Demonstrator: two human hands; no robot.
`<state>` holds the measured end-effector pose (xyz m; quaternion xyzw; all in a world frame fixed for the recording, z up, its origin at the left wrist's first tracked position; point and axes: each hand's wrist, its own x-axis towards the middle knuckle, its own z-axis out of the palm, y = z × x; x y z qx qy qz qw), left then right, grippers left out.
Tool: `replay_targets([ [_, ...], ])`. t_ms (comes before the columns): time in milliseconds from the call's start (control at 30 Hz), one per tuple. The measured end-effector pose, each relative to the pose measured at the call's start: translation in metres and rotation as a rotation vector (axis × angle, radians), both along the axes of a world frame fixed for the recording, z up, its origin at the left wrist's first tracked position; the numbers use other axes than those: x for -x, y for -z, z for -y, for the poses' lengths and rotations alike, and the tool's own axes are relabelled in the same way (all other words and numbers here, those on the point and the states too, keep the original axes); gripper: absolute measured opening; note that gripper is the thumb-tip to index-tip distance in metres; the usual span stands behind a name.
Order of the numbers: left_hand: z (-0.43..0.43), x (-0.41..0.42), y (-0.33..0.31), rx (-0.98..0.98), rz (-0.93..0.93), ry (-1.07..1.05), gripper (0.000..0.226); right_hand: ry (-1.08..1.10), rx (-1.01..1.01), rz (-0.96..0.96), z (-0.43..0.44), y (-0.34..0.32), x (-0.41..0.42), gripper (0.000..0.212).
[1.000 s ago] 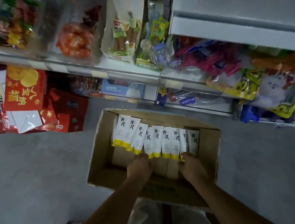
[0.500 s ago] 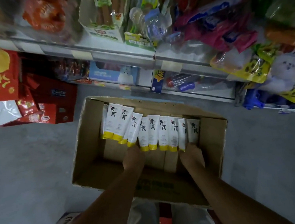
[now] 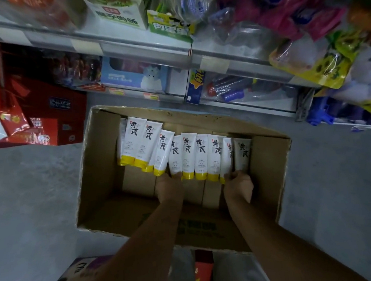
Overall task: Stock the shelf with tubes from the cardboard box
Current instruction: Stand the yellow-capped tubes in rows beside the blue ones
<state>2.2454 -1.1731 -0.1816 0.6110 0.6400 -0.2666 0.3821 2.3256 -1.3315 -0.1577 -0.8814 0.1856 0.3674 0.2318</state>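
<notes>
Brown corrugated cardboard box [image 3: 101,160] at centre frame keeps white yellow-capped plastic tubes [image 3: 200,152] leaning along its far wall, caps toward me for easy grabbing. My right hand [image 3: 239,186] curls round the rightmost caps; my left hand [image 3: 169,187] meets middle caps, fingers hidden.

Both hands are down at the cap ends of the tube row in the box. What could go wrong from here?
1. The left hand and right hand meet the tubes only at their yellow caps. Lifted that way, the overlapping row may fan out and drop back into the cardboard box.
2. The leftmost tubes lean outside both hands and would likely topple.
3. Above, bags overhang the shelf edge, so rising tubes could snag them.
</notes>
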Motion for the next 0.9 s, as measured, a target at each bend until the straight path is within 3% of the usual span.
replay_targets([
  [133,-0.005,0.008,0.002,0.01,0.024,-0.012,0.043,0.091,0.111,-0.035,-0.013,0.01,-0.007,0.034],
  [333,-0.013,0.012,-0.002,0.052,0.082,0.035,0.042,-0.055,0.136,-0.104,-0.019,0.016,-0.011,0.039],
  [600,-0.025,0.008,-0.004,0.121,0.018,-0.025,0.047,0.096,0.054,-0.144,-0.019,0.019,-0.017,0.042],
  [800,-0.031,0.012,0.002,0.155,0.038,-0.012,0.049,0.067,-0.039,-0.173,-0.014,0.018,-0.023,0.046],
  [900,-0.034,0.009,-0.001,0.254,0.086,-0.141,0.048,0.118,-0.075,-0.254,-0.01,0.012,-0.026,0.049],
])
